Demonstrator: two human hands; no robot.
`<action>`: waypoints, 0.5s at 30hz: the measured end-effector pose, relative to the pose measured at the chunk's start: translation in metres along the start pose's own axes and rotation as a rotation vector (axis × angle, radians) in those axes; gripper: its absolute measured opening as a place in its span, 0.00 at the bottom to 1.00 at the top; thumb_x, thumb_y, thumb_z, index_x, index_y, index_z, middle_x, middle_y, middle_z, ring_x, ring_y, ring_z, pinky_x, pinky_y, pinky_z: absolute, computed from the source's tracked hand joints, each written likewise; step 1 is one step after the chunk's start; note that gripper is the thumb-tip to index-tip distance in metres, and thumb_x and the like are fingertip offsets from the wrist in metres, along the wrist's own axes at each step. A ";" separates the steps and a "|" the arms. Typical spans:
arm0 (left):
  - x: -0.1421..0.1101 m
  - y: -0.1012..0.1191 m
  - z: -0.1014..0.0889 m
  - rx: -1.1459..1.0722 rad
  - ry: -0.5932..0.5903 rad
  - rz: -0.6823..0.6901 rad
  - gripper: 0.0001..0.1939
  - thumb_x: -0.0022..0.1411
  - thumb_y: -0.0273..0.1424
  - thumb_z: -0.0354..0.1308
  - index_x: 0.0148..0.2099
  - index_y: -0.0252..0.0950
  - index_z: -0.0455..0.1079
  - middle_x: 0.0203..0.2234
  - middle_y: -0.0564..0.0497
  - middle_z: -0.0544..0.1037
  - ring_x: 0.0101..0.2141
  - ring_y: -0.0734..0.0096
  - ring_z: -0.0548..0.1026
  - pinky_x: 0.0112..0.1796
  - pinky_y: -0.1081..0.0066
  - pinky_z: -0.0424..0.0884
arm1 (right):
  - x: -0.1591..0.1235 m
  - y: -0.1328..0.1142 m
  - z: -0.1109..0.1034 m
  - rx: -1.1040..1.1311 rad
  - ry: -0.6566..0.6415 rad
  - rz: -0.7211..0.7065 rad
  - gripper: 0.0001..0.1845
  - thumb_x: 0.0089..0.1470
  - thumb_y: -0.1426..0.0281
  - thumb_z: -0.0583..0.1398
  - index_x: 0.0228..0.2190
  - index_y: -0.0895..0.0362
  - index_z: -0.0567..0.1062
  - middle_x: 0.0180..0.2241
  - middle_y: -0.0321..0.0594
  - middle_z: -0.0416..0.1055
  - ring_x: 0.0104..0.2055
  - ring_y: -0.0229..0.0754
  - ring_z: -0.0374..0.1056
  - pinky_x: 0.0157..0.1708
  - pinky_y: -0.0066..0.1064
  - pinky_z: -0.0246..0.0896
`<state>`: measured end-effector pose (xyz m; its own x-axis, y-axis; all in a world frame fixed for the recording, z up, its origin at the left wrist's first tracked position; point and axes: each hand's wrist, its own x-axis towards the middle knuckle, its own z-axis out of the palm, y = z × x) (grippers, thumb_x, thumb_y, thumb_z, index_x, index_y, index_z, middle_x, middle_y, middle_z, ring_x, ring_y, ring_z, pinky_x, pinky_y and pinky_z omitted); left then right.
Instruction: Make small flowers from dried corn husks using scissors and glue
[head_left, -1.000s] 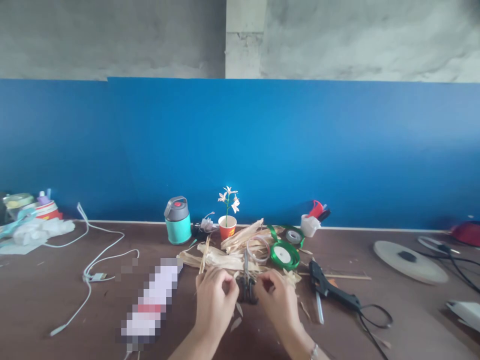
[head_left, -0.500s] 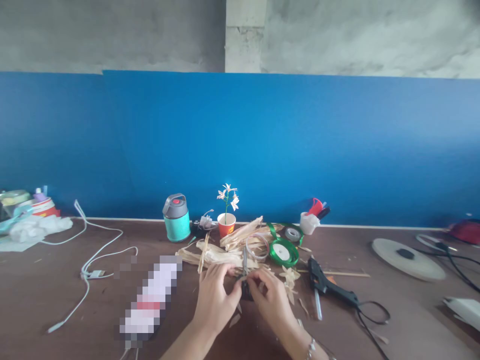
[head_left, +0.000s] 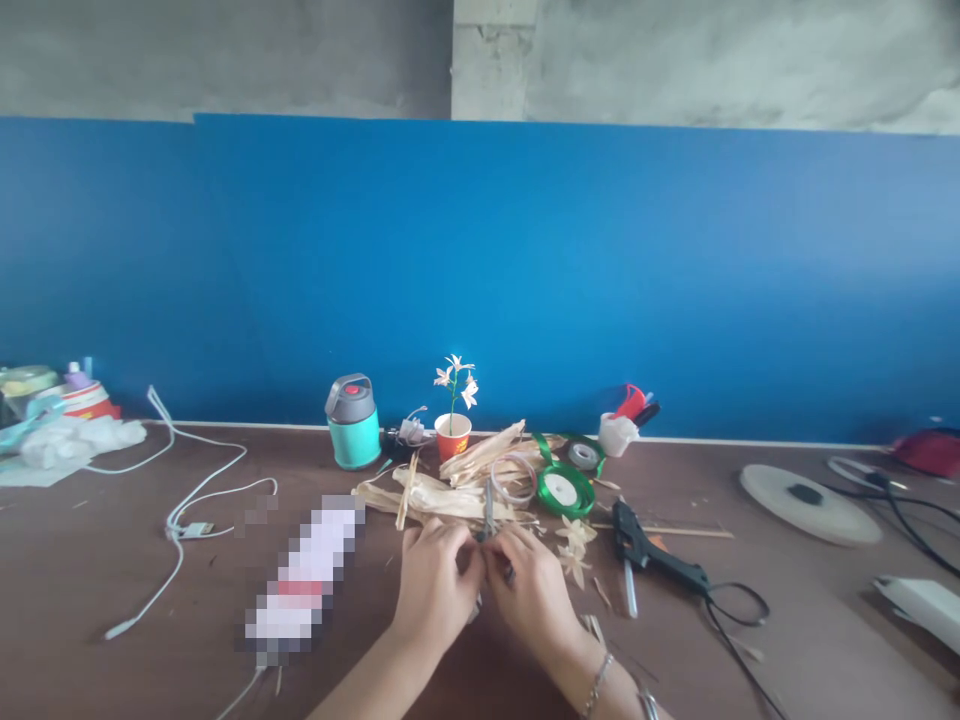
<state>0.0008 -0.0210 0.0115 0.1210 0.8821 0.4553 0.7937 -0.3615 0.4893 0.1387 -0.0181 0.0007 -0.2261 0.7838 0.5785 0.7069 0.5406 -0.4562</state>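
Observation:
My left hand (head_left: 439, 572) and my right hand (head_left: 529, 575) meet fingertip to fingertip over the table, both closed in a pinch. Whatever lies between the fingertips is too small and covered to make out. Just beyond them, scissors (head_left: 490, 508) point away from me, their handles hidden by my hands. Pale dried husk strips (head_left: 450, 497) lie in a loose heap behind the fingers. Husk flower pieces (head_left: 575, 548) rest right of my right hand. Near the heap are a roll of green ribbon (head_left: 561, 490) and a clear tape ring (head_left: 514, 478).
A black glue gun (head_left: 652, 555) with its cord lies to the right. Behind stand a paper cup (head_left: 453, 440) holding a white flower stem (head_left: 454, 385), a teal flask (head_left: 354, 430) and a white cup of pens (head_left: 617, 437). White cables (head_left: 180, 520) and a blurred-out object (head_left: 304, 570) are left.
My fingertips have drawn closer together, and the pale bit seen between them is now covered. The hands sit slightly higher on the scissors. The whole view has shifted a little.

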 end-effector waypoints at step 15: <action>0.014 -0.026 -0.012 0.079 0.004 -0.072 0.11 0.59 0.32 0.54 0.25 0.37 0.71 0.22 0.50 0.78 0.28 0.63 0.75 0.31 0.69 0.64 | 0.002 0.009 0.001 0.057 -0.157 0.159 0.11 0.54 0.75 0.53 0.28 0.55 0.74 0.27 0.39 0.75 0.29 0.42 0.71 0.30 0.28 0.60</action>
<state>-0.0255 -0.0033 0.0143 0.0594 0.9035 0.4244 0.8445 -0.2722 0.4612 0.1444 -0.0115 -0.0027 -0.2200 0.8960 0.3858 0.7038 0.4196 -0.5732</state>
